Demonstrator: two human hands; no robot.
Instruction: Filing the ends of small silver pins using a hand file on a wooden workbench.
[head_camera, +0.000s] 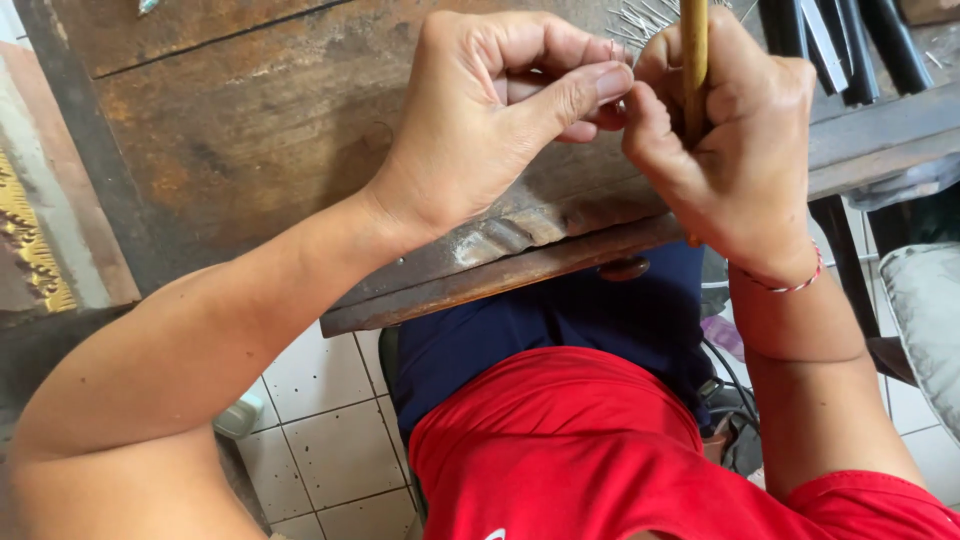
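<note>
My left hand (490, 110) is curled almost into a fist over the wooden surface (250, 130), thumb stretched out to the right and pressed toward my forefinger. Something thin and pale is pinched there, but it is so small and so covered by my fingertips that I cannot tell what it is. My right hand (735, 140) sits just beside it, knuckles nearly touching, and it is clenched around a slim wooden stick (694, 60) that stands upright through my fist. The stick's upper end is cut off by the top edge of the view, and only a small stub of its lower end shows below my palm, near the surface's front edge. Where the two hands meet, my own fingers hide the work.

Behind my hands lies a scatter of thin metal wires (640, 18), mostly hidden and partly cut off at the top. To the right, several dark bars (840, 45) lean out of view; I cannot make out what they are. A red and white thread bracelet (795, 285) circles my right wrist. Below the surface's worn edge show my red shirt (580, 450), dark blue lap, and a white tiled floor (320, 420). A grey cushion (925, 310) is cut off at the right.
</note>
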